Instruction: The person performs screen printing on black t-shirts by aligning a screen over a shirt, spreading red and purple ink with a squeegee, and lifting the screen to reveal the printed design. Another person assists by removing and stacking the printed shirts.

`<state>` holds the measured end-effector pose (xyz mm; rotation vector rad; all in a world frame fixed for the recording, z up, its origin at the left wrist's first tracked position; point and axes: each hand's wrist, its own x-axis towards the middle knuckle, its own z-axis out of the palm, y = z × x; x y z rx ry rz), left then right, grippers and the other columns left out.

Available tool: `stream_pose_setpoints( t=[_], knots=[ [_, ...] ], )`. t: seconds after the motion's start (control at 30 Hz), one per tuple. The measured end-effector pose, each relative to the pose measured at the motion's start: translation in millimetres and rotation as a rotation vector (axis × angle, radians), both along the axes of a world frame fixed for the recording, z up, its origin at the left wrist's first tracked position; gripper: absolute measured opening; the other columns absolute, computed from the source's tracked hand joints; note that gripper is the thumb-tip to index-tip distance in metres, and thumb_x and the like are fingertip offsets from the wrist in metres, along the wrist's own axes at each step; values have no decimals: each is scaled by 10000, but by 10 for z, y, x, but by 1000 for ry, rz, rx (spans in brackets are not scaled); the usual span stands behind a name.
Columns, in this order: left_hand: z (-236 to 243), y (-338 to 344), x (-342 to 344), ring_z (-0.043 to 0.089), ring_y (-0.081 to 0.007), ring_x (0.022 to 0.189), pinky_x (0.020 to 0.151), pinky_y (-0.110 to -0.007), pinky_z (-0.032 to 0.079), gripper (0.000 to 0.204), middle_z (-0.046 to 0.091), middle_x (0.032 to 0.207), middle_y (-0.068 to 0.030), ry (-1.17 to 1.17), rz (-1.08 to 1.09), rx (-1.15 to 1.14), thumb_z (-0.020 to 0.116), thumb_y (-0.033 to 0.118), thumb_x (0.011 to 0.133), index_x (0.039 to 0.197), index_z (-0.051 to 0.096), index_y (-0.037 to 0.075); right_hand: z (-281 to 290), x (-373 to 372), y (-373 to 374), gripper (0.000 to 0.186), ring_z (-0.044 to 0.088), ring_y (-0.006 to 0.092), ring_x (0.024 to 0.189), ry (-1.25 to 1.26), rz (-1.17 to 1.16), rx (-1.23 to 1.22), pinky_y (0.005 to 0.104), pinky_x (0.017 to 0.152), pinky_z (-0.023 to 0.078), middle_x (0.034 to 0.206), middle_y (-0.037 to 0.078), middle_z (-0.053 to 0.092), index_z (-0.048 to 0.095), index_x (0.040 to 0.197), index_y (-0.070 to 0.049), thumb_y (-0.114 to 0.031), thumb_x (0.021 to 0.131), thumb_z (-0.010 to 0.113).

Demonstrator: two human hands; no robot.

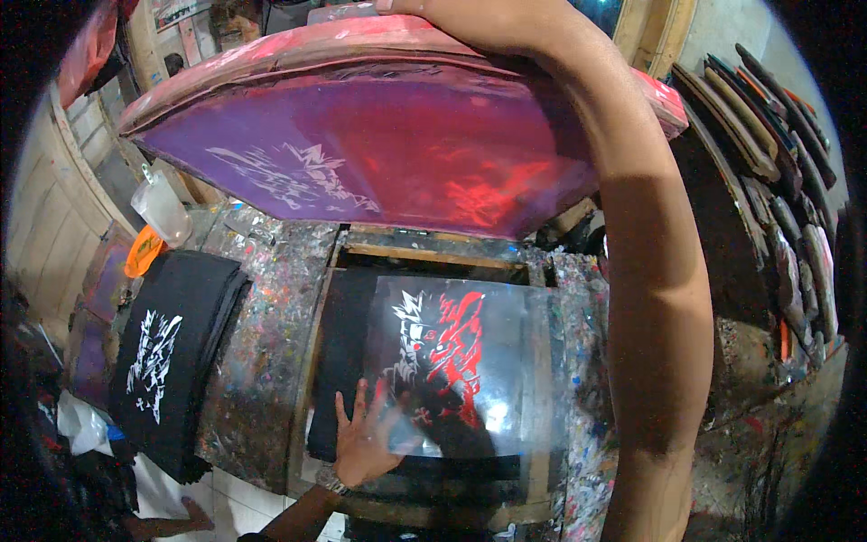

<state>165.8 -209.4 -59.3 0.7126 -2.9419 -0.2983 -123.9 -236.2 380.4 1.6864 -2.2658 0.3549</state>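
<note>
My right hand is raised at the top, gripping the edge of a pink-rimmed printing screen that stands tilted up with white and red designs on its purple mesh. My left hand is spread open over the lower left of a clear plastic sheet, which bears a white and red design and lies over black fabric on the paint-stained platen. Its fingertips rest at or just above the sheet; contact is unclear. To the left lies a stack of black fabric with a white print.
A translucent jug and orange container sit behind the stack. A white plastic bag is at lower left. Several screens or boards lean at the right. The paint-spattered bench runs across the middle.
</note>
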Motion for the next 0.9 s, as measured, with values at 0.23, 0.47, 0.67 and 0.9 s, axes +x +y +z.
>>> stream_pose_setpoints(
  t=[0.23, 0.47, 0.67, 0.9],
  knots=[
    [113, 26, 20, 233, -460, 1525, 1162, -743, 109, 807, 248, 1684, -163, -15, -11, -1, 657, 670, 842, 1523, 505, 264, -44, -33, -72, 686, 596, 443, 1248, -8, 3, -78, 478, 1072, 448, 1314, 298, 627, 694, 1228, 15, -580, 992, 446],
    [85, 82, 40, 199, -450, 1538, 1156, -752, 103, 812, 240, 1687, -160, -51, 10, 27, 664, 651, 848, 1537, 482, 263, -73, -83, -153, 690, 589, 446, 1257, -11, 33, -71, 475, 1074, 444, 1322, 306, 619, 692, 1224, 23, -581, 995, 448],
    [-48, -315, 151, 193, -456, 1537, 1159, -749, 105, 766, 274, 1675, -142, -34, 27, 56, 660, 635, 863, 1526, 489, 293, -36, -277, -317, 623, 567, 465, 1275, 104, 112, -50, 474, 1084, 433, 1338, 316, 603, 666, 1284, -13, -519, 1037, 399],
    [123, -1098, 229, 198, -435, 1542, 1174, -721, 142, 791, 273, 1677, -125, -11, -207, 27, 686, 614, 856, 1539, 469, 279, 19, -265, -308, 567, 585, 438, 1264, 102, 163, 0, 457, 1062, 435, 1379, 305, 589, 658, 1322, -62, -479, 1055, 381]
  ],
)
